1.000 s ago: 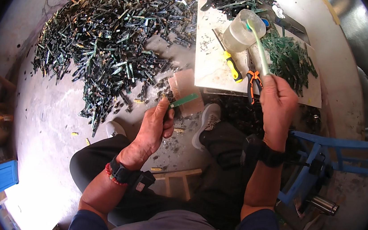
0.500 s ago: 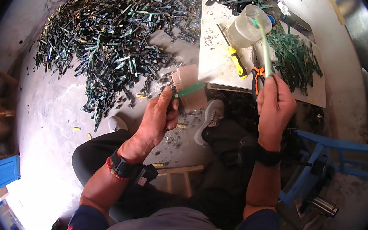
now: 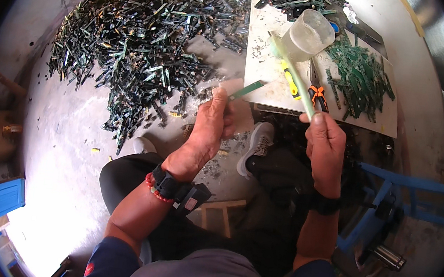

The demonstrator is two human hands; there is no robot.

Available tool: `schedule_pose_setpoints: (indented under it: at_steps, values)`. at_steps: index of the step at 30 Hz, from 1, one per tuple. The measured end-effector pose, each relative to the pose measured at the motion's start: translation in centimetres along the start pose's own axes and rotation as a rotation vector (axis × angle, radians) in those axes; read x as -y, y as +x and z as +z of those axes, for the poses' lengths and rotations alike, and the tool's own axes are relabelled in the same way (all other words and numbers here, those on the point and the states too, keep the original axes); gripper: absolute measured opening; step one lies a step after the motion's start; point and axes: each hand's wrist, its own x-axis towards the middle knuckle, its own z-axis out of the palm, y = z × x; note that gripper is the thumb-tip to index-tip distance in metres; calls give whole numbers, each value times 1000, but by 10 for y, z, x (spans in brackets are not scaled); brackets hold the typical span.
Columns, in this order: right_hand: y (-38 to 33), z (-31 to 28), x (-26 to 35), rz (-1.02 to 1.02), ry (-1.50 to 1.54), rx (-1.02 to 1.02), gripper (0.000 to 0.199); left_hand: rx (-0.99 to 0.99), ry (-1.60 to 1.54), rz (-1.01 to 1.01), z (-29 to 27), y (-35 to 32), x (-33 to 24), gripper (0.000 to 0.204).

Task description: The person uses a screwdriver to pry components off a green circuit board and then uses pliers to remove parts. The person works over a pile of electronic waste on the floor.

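Over the white board (image 3: 272, 96), the pale brush (image 3: 303, 93) gripped by the right hand (image 3: 326, 147) has just left the clear cup (image 3: 309, 37) near the far edge, putting it closer to the 1 green strip (image 3: 247, 90) the left hand (image 3: 213, 120) pinches by the near-left corner.

White board (image 3: 282, 105): clear plastic cup (image 3: 309, 35) upright; yellow-and-black screwdriver (image 3: 291, 84) and orange-and-black pliers (image 3: 318, 96) lying nearby; loose pile of green strips (image 3: 363, 80) to their right. Grey floor (image 3: 64, 119): broad heap of dark strips (image 3: 145, 44) left of board, pinkish sheet (image 3: 244, 118), small yellow pieces (image 3: 174, 114) scattered.
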Motion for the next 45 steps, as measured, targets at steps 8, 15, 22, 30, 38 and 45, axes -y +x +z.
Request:
schedule_pose_setpoints:
  at_steps: [8, 15, 22, 30, 38, 45]
  values:
    - [2, -11, -23, -24, -426, 67, 28, -33, 48, 12, 11, 16, 13, 31]
    - [8, -15, -35, -66, -575, -21, 31, 32, -158, -115, 17, 3, 0, 27]
    - [4, -14, -34, 46, -484, 270, 30, 81, 284, -28, 8, 5, 11, 22]
    - [5, -29, -33, 8, -463, 172, 25, 113, -121, -147, 12, 7, 11, 36]
    - [6, -28, -25, 39, -429, 69, 25, 383, -375, -245, -16, 23, 18, 27]
    - [9, -33, -30, 7, -499, 1, 25, 199, -301, -266, 5, 10, 6, 31]
